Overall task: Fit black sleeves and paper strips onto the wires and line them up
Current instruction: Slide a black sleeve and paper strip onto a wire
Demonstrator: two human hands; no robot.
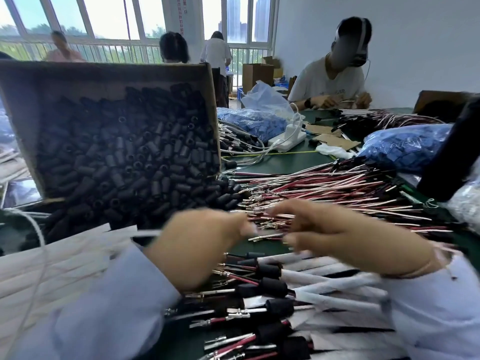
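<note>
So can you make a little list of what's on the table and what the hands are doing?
box: cardboard box, tipped, full of black sleeves
loose wires: red and white pile right of the box
finished wires: row with sleeves and paper strips, nearest
left hand: above the wires, blurred, grip unclear
right hand: facing it, blurred, grip unclear

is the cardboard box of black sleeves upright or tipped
Tipped. The cardboard box leans, open side facing the camera, and black sleeves spill past its lower edge onto the table.
</note>
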